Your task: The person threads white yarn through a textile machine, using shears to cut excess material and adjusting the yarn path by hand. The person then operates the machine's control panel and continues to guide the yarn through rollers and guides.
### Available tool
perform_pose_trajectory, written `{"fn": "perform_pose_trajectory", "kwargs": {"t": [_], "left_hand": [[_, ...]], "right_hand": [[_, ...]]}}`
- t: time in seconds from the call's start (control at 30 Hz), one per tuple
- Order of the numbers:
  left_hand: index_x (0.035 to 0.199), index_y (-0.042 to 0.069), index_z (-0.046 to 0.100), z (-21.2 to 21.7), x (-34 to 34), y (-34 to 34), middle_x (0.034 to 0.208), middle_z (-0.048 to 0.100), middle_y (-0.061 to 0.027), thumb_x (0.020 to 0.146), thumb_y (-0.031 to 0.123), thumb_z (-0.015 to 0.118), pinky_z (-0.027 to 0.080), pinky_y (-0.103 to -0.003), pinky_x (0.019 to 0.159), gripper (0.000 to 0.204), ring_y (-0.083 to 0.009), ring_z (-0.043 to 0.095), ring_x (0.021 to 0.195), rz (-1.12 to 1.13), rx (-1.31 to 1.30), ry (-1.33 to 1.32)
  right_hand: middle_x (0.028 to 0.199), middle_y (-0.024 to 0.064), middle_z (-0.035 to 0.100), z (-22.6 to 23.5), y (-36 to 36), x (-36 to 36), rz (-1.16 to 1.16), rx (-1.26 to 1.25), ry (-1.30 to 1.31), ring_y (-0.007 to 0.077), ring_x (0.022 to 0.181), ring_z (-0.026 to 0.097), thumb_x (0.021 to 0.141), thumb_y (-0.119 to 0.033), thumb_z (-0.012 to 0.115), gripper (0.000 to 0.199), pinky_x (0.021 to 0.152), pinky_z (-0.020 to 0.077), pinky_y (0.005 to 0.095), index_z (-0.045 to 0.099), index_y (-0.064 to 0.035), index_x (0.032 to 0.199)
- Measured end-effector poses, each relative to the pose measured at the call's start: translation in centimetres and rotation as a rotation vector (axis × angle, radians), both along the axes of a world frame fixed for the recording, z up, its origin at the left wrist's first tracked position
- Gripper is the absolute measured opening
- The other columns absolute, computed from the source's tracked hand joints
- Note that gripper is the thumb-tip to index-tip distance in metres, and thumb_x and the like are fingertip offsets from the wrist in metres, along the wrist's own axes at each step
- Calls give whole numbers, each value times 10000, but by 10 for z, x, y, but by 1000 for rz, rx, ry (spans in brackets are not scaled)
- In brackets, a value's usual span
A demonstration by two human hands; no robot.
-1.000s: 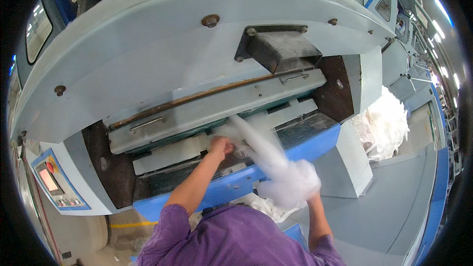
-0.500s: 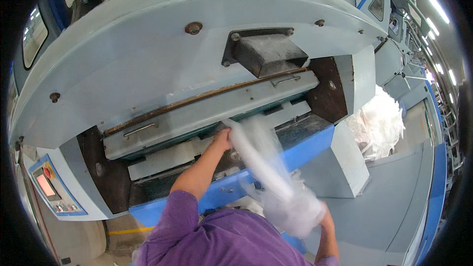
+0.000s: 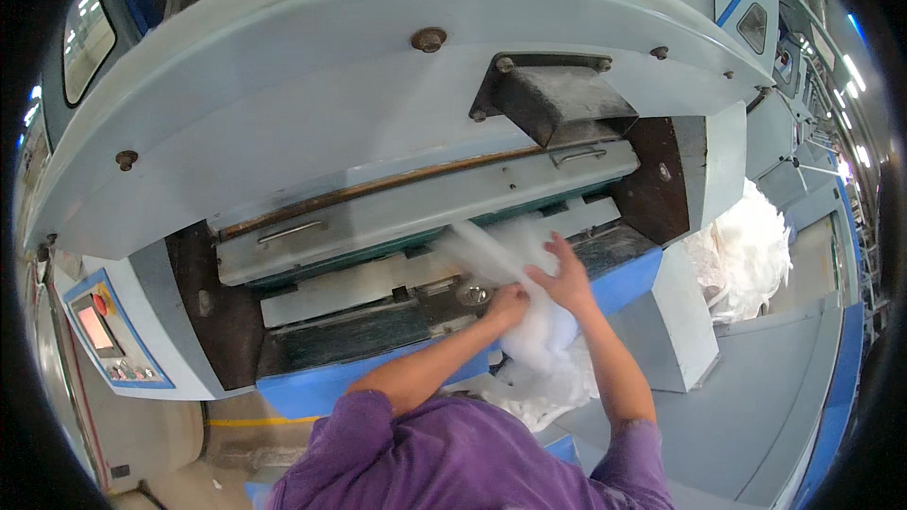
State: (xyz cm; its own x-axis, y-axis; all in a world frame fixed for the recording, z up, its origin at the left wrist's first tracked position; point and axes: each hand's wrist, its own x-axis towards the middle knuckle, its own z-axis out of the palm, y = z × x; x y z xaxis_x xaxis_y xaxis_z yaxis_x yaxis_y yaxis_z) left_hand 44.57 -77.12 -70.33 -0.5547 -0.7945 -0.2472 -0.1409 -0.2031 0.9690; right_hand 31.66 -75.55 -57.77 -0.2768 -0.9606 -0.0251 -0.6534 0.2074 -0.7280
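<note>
A band of loose white fibre (image 3: 543,326) runs from the machine's slot down over the blue front ledge (image 3: 619,281), blurred at its upper part. My left hand (image 3: 510,305) is closed at the band's left edge, fingers curled on the fibre. Against the right side of the same band is my right hand (image 3: 565,281), thumb and fingers apart. Below both hands the fibre bunches up into a soft heap (image 3: 557,397) in front of the machine.
A grey bar with handles (image 3: 425,217) spans the opening, beneath a dark metal box (image 3: 576,99). A control panel (image 3: 113,331) with a red button is at left. White fibre is piled (image 3: 742,255) at right behind a pale block (image 3: 675,321).
My left hand has dropped from the slot toward the ledge. My right hand has risen from the heap to the fibre beside it. The whole view has shifted slightly.
</note>
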Motion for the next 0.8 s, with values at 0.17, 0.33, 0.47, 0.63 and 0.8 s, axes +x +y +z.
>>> {"fn": "perform_pose_trajectory", "kwargs": {"t": [0.17,0.33,0.47,0.63,0.8], "left_hand": [[1007,-17,636,33,8,48,869,657,-262,879,181,528,498,-448,716,259,-385,648,770,-146,-155,-235],[1097,-16,595,59,61,37,928,690,-190,918,253,561,513,-369,718,325,-248,671,896,-844,-215,-234],[1192,32,540,33,124,-24,1084,658,-189,909,247,614,543,-401,818,363,-295,665,967,-585,673,140],[1203,24,517,-46,155,-96,1038,649,-185,880,251,673,563,-423,797,425,-319,649,898,218,755,263],[1169,76,525,-75,125,-130,1119,621,-182,872,275,691,486,-489,916,394,-347,579,1081,435,994,519]], "right_hand": [[1255,263,566,-55,-77,70,202,362,588,393,1212,516,679,-557,767,1136,986,441,447,193,-15,1497],[1135,239,627,-108,-74,61,273,388,737,392,1075,585,722,-429,742,783,928,479,460,460,-72,1359],[970,160,682,-112,-44,17,140,210,539,357,975,616,731,-286,716,365,874,492,450,685,-95,1040],[836,167,677,-51,31,-13,129,59,337,364,902,619,737,-232,716,250,795,509,434,708,-68,926],[899,192,656,8,122,-14,122,195,178,382,872,615,739,-212,749,254,777,497,426,693,-27,902]]}}
